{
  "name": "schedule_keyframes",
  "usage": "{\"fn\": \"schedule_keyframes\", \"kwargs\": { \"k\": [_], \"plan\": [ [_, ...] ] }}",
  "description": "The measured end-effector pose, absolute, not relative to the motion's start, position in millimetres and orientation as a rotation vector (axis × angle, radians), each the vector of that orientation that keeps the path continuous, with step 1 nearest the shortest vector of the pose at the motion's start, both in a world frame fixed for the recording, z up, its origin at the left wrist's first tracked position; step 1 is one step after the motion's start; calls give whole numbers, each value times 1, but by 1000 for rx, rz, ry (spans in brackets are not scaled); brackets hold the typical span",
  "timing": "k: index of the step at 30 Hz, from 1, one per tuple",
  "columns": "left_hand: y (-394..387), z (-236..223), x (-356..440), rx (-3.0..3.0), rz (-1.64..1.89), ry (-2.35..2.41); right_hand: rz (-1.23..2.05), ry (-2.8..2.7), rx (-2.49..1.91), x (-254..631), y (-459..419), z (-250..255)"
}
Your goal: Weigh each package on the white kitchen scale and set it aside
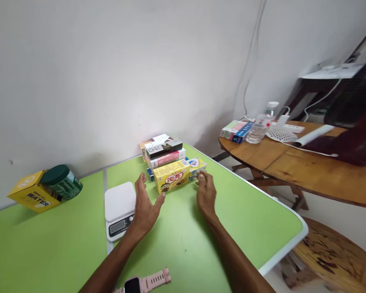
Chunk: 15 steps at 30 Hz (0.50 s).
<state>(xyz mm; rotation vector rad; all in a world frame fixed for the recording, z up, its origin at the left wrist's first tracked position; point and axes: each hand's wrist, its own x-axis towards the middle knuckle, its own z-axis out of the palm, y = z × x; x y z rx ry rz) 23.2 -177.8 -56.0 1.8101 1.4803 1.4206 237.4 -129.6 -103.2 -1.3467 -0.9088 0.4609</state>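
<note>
Left hand [145, 211] and right hand [206, 196] bare; 2 slim bare forearms [114, 260]; blurred fingers [202, 182], seemingly slender

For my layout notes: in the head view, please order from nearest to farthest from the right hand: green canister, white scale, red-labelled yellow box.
1. Red-labelled yellow box: ahead, slightly left
2. White scale: farther left
3. Green canister: far left, beyond the scale

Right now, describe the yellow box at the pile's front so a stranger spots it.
Find the green table, then the pile of boxes to the right of the white scale. The yellow box stands at the pile's front; large red-and-white lettering sets it apart from the smaller yellow-and-blue box beside it.
</note>
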Motion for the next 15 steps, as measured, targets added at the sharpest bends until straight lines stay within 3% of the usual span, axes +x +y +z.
{"fn": "schedule_keyframes", "kwargs": {
  "k": [7, 15],
  "plan": [
    [-119, -88, 54, 1626, 1255, 1468, 472, -1111, -1266, 224, -132, -100],
    [-134, -37, 38, 1708, 1286, 1423, 512, -1159, -1152, 228, -146, -75]
  ]
}}
